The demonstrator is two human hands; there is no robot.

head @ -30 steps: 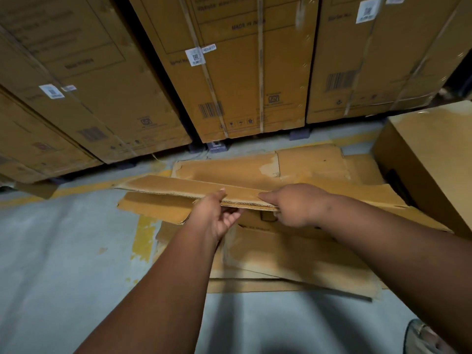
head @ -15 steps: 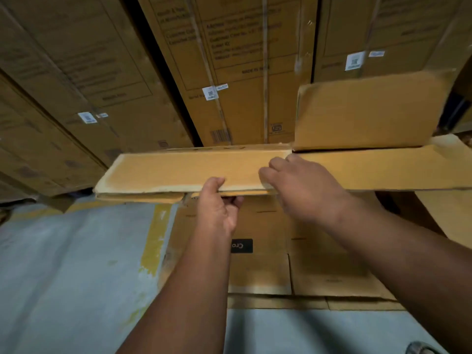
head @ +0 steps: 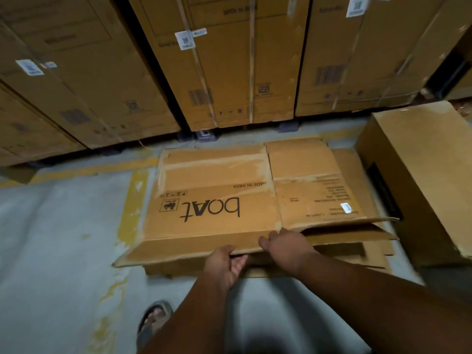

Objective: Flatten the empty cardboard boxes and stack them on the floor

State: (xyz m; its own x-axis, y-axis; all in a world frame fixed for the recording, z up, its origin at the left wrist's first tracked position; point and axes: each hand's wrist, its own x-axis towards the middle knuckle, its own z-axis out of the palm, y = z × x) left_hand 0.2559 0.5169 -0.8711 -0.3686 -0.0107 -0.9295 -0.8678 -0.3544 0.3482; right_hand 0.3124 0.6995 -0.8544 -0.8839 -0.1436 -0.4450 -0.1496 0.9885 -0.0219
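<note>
A row of tall strapped cartons (head: 229, 67) fills the upper half of the frame, smooth brown board bound with pale bands and dotted with white labels and barcodes. Below them spreads the grey concrete floor (head: 51, 238), dull and scuffed, crossed by worn yellow painted lines (head: 132, 200) at centre left. At the right edge stands an unflattened brown box (head: 421, 175), blocky, with a dark hand slot in its side and a frayed lower corner.

In the centre of the frame lies the flattened box (head: 217, 208), a broad creased sheet of corrugated cardboard with strips where tape has peeled, black "boat" lettering and a small white sticker toward its right panel. It lies on top of a stack of flattened cardboard (head: 357, 254) on the floor, whose ragged layered edges show below and to the right of it. Its near edge is raised slightly off the stack.

The left hand (head: 224, 261) sits at lower centre, thumb on top of that near flap and fingers curled beneath, gripping it. The right hand (head: 286, 247), just beside it, has its fingers bent over the same edge, holding the flap. At the bottom left of centre a sandalled foot (head: 153, 320) rests on the concrete.
</note>
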